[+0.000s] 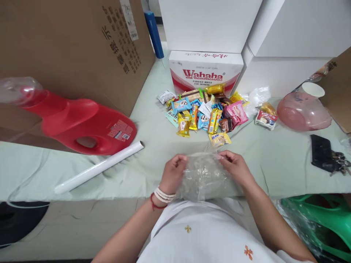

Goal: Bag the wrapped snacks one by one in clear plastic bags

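Observation:
A clear plastic bag (204,173) stretches between my two hands at the table's front edge. Its left upper corner is pinched by my left hand (174,173), which has a white and a red bracelet at the wrist. On the other side, my right hand (236,166) pinches the right upper corner between thumb and fingers. Just beyond the bag lies a heap of wrapped snacks (203,115) in blue, yellow, pink and brown packets. The closest one is a pale yellow packet (219,139). Nothing can be made out inside the bag.
Behind the snacks stands a Wahaha carton (205,71) among white boxes. To the left lie a red detergent bottle (87,126) and a white roll (100,168) beside a big brown box (68,44). A pink-tinted plastic container (303,111) and keys (341,162) are at right.

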`<action>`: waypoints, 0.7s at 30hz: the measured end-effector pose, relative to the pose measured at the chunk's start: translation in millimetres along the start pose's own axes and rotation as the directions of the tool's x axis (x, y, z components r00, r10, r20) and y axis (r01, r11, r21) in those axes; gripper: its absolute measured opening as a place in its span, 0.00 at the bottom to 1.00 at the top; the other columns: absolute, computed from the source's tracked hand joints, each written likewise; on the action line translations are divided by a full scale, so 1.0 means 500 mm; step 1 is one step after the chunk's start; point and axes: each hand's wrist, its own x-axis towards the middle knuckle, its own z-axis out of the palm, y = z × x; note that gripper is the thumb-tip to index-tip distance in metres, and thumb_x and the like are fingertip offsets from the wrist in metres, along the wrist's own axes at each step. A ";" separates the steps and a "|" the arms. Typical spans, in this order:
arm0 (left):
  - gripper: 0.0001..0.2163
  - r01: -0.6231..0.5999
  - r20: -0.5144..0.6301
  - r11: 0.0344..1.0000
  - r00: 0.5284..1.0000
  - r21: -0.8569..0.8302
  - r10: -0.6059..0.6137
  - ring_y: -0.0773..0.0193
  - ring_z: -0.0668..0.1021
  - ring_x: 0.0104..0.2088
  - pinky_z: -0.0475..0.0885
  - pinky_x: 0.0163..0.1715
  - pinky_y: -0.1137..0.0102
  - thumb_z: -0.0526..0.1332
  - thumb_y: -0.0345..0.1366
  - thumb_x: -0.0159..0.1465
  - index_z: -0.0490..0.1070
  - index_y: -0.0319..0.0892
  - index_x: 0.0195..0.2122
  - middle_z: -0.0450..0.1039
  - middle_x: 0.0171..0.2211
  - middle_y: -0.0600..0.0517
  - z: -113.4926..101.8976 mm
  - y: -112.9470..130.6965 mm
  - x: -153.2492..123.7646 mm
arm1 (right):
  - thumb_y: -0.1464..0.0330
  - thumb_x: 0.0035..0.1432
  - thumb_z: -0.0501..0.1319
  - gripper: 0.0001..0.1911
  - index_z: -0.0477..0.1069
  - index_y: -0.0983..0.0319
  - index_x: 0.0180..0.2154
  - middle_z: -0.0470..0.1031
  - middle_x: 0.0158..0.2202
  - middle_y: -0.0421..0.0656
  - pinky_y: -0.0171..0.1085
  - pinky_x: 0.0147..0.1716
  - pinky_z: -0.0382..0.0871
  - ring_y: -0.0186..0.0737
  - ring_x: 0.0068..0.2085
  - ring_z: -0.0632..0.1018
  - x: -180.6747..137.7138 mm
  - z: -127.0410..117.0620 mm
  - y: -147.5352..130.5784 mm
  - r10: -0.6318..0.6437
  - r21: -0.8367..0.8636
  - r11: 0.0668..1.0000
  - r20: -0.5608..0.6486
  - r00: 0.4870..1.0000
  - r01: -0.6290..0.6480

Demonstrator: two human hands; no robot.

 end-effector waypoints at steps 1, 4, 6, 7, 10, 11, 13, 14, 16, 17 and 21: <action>0.17 0.036 -0.071 0.998 0.997 -0.045 -0.039 0.70 0.59 0.20 0.55 0.21 0.73 0.61 0.54 0.61 0.69 0.44 0.32 0.56 0.19 0.62 -0.017 -0.012 0.005 | 0.48 0.54 0.67 0.22 0.75 0.62 0.35 0.67 0.23 0.36 0.33 0.22 0.53 0.31 0.22 0.61 -0.002 -0.017 0.012 0.063 0.054 0.997 -0.018 0.998 -0.062; 0.17 0.082 -0.231 0.992 0.971 0.093 -0.059 0.68 0.61 0.20 0.59 0.22 0.72 0.60 0.54 0.61 0.69 0.44 0.33 0.57 0.19 0.60 -0.067 -0.047 0.007 | 0.46 0.49 0.69 0.26 0.73 0.62 0.34 0.65 0.21 0.34 0.32 0.20 0.49 0.30 0.20 0.59 -0.009 -0.046 0.041 0.182 0.154 0.973 -0.065 0.981 -0.170; 0.16 0.036 -0.296 0.929 0.952 0.368 0.080 0.64 0.68 0.24 0.66 0.27 0.68 0.61 0.51 0.61 0.71 0.43 0.36 0.64 0.23 0.56 -0.091 -0.059 -0.001 | 0.45 0.49 0.69 0.26 0.73 0.62 0.34 0.65 0.22 0.34 0.32 0.20 0.50 0.30 0.20 0.60 -0.011 -0.048 0.052 0.189 0.153 0.973 -0.075 0.979 -0.176; 0.16 -0.016 -0.310 0.859 0.929 0.512 0.203 0.59 0.72 0.29 0.70 0.32 0.64 0.62 0.50 0.61 0.72 0.41 0.40 0.69 0.28 0.52 -0.098 -0.061 -0.008 | 0.46 0.51 0.68 0.26 0.73 0.62 0.34 0.65 0.22 0.34 0.32 0.20 0.50 0.30 0.20 0.60 -0.011 -0.046 0.056 0.174 0.132 0.978 -0.077 0.982 -0.163; 0.19 -0.246 -0.166 0.527 0.769 0.813 0.617 0.44 0.74 0.53 0.69 0.54 0.49 0.62 0.42 0.62 0.71 0.38 0.53 0.72 0.48 0.38 -0.092 -0.045 -0.031 | 0.47 0.56 0.65 0.23 0.74 0.62 0.35 0.62 0.20 0.34 0.32 0.22 0.52 0.31 0.22 0.61 -0.009 -0.033 0.056 0.107 0.020 0.994 -0.071 0.992 -0.105; 0.20 -0.331 -0.054 0.409 0.719 0.851 0.693 0.42 0.70 0.60 0.64 0.60 0.46 0.62 0.40 0.63 0.70 0.39 0.56 0.70 0.54 0.36 -0.083 -0.035 -0.036 | 0.48 0.57 0.64 0.22 0.74 0.62 0.35 0.62 0.20 0.34 0.33 0.22 0.53 0.32 0.22 0.61 -0.008 -0.029 0.053 0.086 -0.020 0.996 -0.065 0.994 -0.087; 0.22 -0.482 0.175 0.240 0.667 0.843 0.725 0.40 0.63 0.67 0.54 0.66 0.42 0.62 0.39 0.64 0.69 0.42 0.60 0.67 0.61 0.36 -0.060 -0.016 -0.040 | 0.49 0.59 0.62 0.21 0.74 0.62 0.35 0.62 0.21 0.34 0.33 0.23 0.54 0.32 0.23 0.62 -0.007 -0.023 0.046 0.053 -0.083 0.995 -0.048 0.997 -0.057; 0.22 -0.539 0.263 0.205 0.665 0.817 0.699 0.40 0.62 0.68 0.52 0.66 0.42 0.63 0.40 0.64 0.70 0.44 0.60 0.67 0.62 0.37 -0.048 -0.009 -0.036 | 0.50 0.59 0.62 0.21 0.74 0.62 0.35 0.63 0.22 0.35 0.33 0.24 0.54 0.32 0.24 0.62 -0.007 -0.023 0.043 0.041 -0.104 0.993 -0.040 0.998 -0.045; 0.16 -0.579 0.331 0.268 0.722 0.770 0.608 0.43 0.71 0.62 0.58 0.63 0.45 0.61 0.41 0.66 0.75 0.45 0.53 0.74 0.55 0.40 -0.029 -0.004 -0.017 | 0.50 0.59 0.62 0.20 0.74 0.61 0.35 0.63 0.22 0.35 0.33 0.24 0.55 0.33 0.24 0.62 -0.007 -0.026 0.039 0.034 -0.124 0.992 -0.028 0.999 -0.037; 0.13 -0.550 0.302 0.364 0.778 0.752 0.550 0.47 0.76 0.54 0.65 0.58 0.49 0.58 0.42 0.68 0.77 0.44 0.47 0.78 0.47 0.42 -0.023 -0.006 -0.002 | 0.50 0.59 0.62 0.20 0.74 0.61 0.36 0.63 0.22 0.35 0.33 0.24 0.55 0.33 0.24 0.62 -0.008 -0.030 0.039 0.039 -0.123 0.992 -0.026 0.999 -0.042; 0.19 -0.177 -0.053 0.830 0.969 0.529 0.240 0.63 0.72 0.24 0.68 0.29 0.68 0.51 0.47 0.70 0.72 0.43 0.28 0.66 0.19 0.55 -0.022 -0.024 0.082 | 0.47 0.57 0.64 0.23 0.73 0.61 0.35 0.62 0.21 0.34 0.33 0.23 0.53 0.31 0.22 0.60 -0.014 -0.052 0.056 0.107 -0.023 0.994 -0.015 0.994 -0.108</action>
